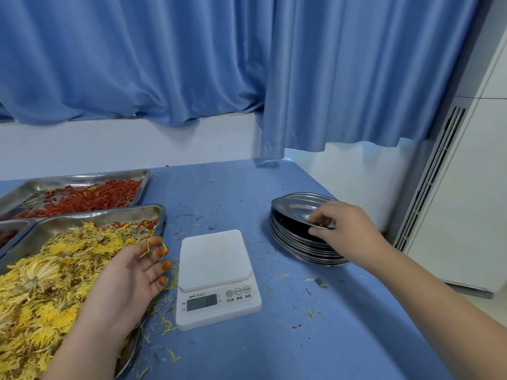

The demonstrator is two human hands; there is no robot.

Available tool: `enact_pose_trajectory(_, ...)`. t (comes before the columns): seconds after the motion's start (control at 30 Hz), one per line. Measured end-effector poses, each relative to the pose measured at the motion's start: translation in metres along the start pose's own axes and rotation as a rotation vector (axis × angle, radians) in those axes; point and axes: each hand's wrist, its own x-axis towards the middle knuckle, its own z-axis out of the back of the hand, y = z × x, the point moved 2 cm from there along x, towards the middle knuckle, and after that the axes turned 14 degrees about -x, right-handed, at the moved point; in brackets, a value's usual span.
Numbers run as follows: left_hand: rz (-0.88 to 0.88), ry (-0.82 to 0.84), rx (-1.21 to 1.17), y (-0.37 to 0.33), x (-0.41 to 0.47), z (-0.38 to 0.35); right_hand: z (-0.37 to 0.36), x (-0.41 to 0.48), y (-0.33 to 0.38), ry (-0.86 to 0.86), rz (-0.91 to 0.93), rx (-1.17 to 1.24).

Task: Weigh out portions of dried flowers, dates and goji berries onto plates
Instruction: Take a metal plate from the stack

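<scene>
A white digital scale (215,275) stands in the middle of the blue table with nothing on its platform. To its right is a stack of steel plates (293,237). My right hand (348,229) pinches the near rim of the top plate (295,208), which is tilted up off the stack. My left hand (129,278) lies flat with straight, orange-stained fingers on the right edge of a steel tray (153,212) heaped with yellow dried flowers (41,275). Behind it a second tray (82,179) holds red goji berries (104,196). No dates can be made out.
A third tray's corner (16,226) shows at the far left. Petal scraps litter the table (274,338). Blue curtains (219,64) hang behind, and a white floor-standing appliance (466,187) is beyond the table's right edge.
</scene>
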Motion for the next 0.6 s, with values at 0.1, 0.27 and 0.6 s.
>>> enact_pose_trajectory(0.1,-0.006,-0.004,-0.008,-0.001,-0.001,-0.002,0.013,0.0,0.014,-0.25,0.218,-0.223)
enact_pose_trajectory(0.27,-0.139,-0.088,-0.059,-0.005,-0.005,-0.001,0.01,-0.01,0.063,-0.552,0.498,-0.296)
enact_pose_trajectory(0.6,-0.272,-0.15,-0.177,-0.01,-0.012,-0.002,-0.073,-0.032,0.119,-0.604,0.584,-0.262)
